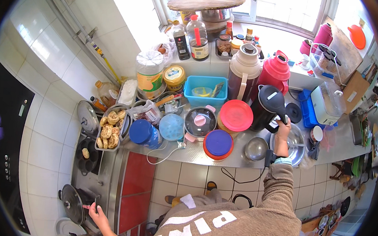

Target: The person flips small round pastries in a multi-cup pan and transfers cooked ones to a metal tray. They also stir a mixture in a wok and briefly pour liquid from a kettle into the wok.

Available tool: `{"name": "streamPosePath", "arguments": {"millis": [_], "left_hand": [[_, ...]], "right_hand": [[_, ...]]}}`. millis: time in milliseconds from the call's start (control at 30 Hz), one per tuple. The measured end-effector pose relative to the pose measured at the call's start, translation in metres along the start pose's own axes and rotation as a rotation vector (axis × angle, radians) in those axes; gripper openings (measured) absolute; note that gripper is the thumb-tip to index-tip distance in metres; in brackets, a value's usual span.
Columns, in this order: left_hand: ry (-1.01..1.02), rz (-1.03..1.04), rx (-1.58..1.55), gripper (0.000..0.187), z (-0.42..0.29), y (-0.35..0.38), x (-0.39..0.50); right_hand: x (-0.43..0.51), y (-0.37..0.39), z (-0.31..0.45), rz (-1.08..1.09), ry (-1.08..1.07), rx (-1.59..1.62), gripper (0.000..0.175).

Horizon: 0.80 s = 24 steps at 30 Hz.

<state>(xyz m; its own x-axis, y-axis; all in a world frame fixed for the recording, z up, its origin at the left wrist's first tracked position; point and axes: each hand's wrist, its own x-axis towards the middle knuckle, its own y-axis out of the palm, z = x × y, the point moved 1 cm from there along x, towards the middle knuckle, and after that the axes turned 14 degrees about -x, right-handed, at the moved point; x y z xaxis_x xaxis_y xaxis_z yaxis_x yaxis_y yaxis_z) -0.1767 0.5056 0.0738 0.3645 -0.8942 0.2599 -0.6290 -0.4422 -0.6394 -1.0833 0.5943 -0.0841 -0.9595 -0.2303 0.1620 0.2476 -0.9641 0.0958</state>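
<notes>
My right hand [283, 130] is at the handle of a black thermos jug [266, 106] on the steel counter, its thumb up by the lid lever. Below the jug are a small steel bowl [256, 148] and a large steel basin [296, 147] with a utensil in it. At lower left, my left hand [97, 214] is beside a dark lidded pot [73, 205] on the stove side, near a thin pinkish item at the pot's edge; whether the fingers grip it is unclear. Above that pot, a round-welled pan [87, 163] holds one browned flatbread [85, 153].
A container of browned flatbreads [110, 132] stands at the left. Along the counter are a blue-lidded jar [145, 133], a glass-lidded pot [200, 122], a red-lidded container [236, 116], a beige thermos [245, 69] and a red thermos [274, 69]. A cable hangs by my right wrist.
</notes>
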Motion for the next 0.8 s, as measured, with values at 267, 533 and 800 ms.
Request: {"name": "streamPosePath", "arguments": {"millis": [267, 533, 800], "left_hand": [[0.035, 0.015, -0.006, 0.03, 0.037, -0.065, 0.025], [-0.385, -0.033, 0.025, 0.044, 0.208, -0.204, 0.106], [-0.284, -0.11, 0.244, 0.066, 0.293, -0.222, 0.217]], "right_hand": [[-0.013, -0.07, 0.09, -0.062, -0.495, -0.968, 0.039], [-0.112, -0.001, 0.234, 0.059, -0.295, -0.394, 0.053], [-0.314, 0.184, 0.342, 0.594, -0.201, -0.051, 0.058]]}}
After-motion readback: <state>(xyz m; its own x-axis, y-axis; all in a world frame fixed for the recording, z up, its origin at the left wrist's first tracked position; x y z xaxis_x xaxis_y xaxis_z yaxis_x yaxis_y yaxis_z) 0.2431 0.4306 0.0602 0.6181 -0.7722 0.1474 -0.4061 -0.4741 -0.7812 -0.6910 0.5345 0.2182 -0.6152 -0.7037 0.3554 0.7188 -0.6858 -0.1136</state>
